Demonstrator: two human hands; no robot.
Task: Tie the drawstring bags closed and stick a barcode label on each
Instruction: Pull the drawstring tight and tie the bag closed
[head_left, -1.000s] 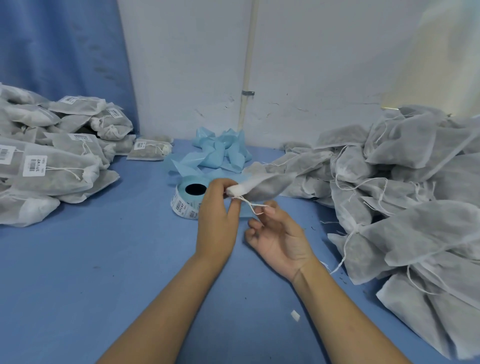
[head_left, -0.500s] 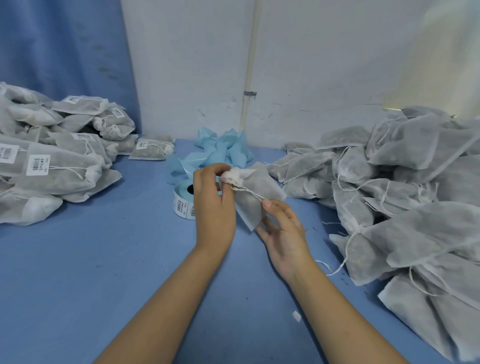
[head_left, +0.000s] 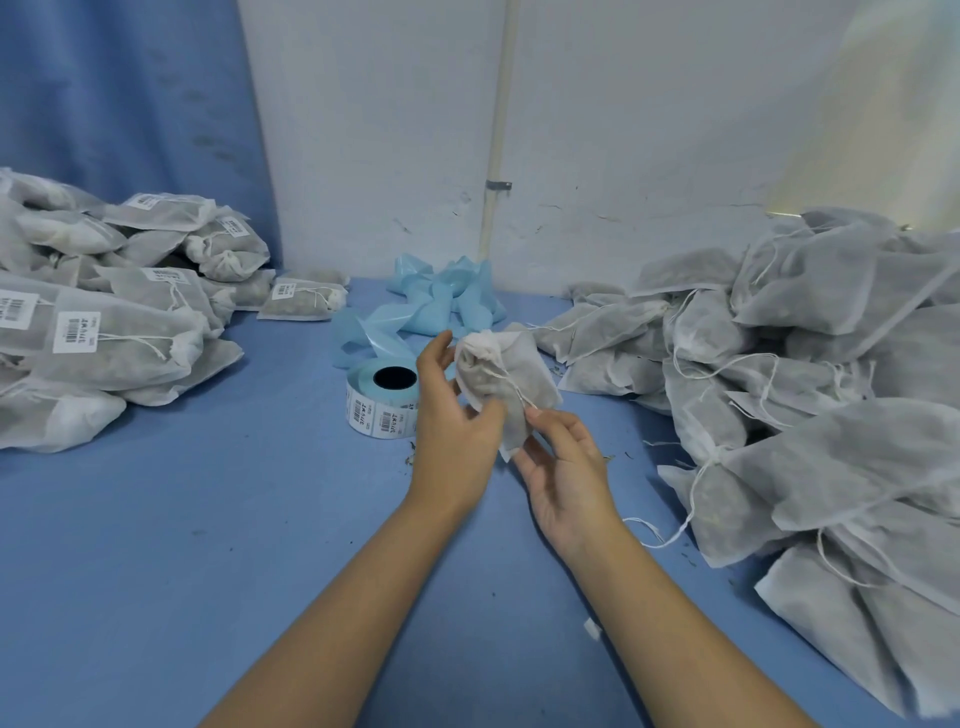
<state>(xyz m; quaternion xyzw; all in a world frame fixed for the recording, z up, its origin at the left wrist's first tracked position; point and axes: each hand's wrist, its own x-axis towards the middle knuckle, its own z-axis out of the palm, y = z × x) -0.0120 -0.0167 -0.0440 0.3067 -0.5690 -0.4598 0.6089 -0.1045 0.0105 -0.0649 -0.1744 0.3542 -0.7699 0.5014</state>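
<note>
Drawstring bag (head_left: 511, 364) had swung neck-up, left hand (head_left: 452, 421) gripping it, right hand (head_left: 566, 467) pinching the string (head_left: 513, 385); mid-tie, probably needed a firm pull next.

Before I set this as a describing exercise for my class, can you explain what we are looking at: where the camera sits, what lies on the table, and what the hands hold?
There is no machine here: a person works with bare hands. The view comes from one camera worn on their head, looking forward and down. The left hand holds a small grey bag, and the right hand pinches its drawstring. On the blue table stand a roll of barcode labels, labelled bags piled at the left and unlabelled bags at the right.
</note>
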